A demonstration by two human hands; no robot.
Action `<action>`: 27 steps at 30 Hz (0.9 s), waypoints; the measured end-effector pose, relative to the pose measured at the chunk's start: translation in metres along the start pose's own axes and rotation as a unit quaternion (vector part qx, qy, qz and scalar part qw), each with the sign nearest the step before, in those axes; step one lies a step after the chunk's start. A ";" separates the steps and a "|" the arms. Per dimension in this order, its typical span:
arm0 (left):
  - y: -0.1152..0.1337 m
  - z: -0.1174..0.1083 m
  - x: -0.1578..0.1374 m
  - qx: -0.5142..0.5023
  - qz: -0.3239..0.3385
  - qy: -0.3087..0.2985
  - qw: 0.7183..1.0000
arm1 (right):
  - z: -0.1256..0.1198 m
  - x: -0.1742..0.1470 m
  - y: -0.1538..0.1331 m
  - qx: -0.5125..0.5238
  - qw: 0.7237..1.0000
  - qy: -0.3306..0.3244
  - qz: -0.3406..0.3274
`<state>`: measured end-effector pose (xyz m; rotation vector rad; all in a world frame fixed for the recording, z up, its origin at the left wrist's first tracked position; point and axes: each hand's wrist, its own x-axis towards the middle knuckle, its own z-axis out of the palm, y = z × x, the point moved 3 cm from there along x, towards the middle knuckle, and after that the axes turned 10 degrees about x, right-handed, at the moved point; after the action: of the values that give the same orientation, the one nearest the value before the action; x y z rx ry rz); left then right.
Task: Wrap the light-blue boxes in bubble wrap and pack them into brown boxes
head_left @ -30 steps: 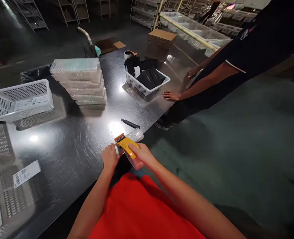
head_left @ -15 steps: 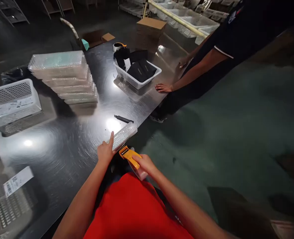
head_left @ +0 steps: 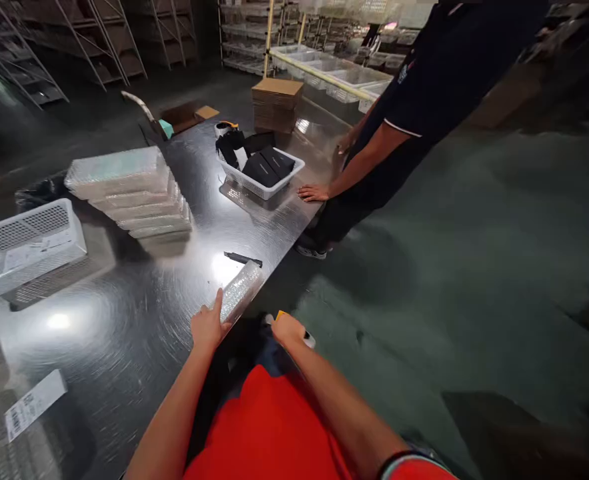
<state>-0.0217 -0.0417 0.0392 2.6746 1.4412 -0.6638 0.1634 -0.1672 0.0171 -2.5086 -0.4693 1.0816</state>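
A long, narrow bubble-wrapped package (head_left: 241, 291) lies along the table's front edge. My left hand (head_left: 208, 327) grips its near end, the index finger stretched along the wrap and the thumb at the side. Off the edge, to the right and apart from the package, my right hand (head_left: 288, 329) is closed around a tape dispenser (head_left: 280, 314). Only a bit of its orange body and a pale part by the wrist show; the hand covers the rest. Just beyond the package's far end rests a black utility knife (head_left: 243, 259).
Stacked bubble-wrapped packages (head_left: 134, 193) stand on the metal table (head_left: 144, 333). A white basket (head_left: 262, 192) holds black boxes; another white basket (head_left: 29, 250) is at left. A labelled slip (head_left: 34, 405) lies nearby. Another person's hand (head_left: 314, 193) rests on the table edge.
My right hand has drawn away from the package with the tape dispenser and turned, so the dispenser is now mostly hidden. My left hand stays on the package. The view has tilted up.
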 end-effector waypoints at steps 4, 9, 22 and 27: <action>-0.004 0.014 -0.009 -0.064 -0.046 0.065 0.995 | -0.046 -0.002 0.044 -0.056 0.998 0.023 0.008; -0.015 0.039 -0.016 -0.142 -0.051 0.122 0.981 | -0.060 -0.035 0.022 0.122 0.985 0.031 -0.122; -0.009 0.059 -0.013 -0.279 -0.096 0.145 0.944 | 0.029 -0.061 -0.093 0.122 0.967 -0.116 -0.190; -0.011 0.059 -0.008 -0.318 -0.107 0.122 0.934 | 0.030 -0.058 -0.102 0.129 0.966 -0.123 -0.189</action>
<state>-0.0551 -0.0548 -0.0091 2.1550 1.6529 0.1417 0.0874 -0.0973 0.0801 -1.9656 -0.7828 1.2120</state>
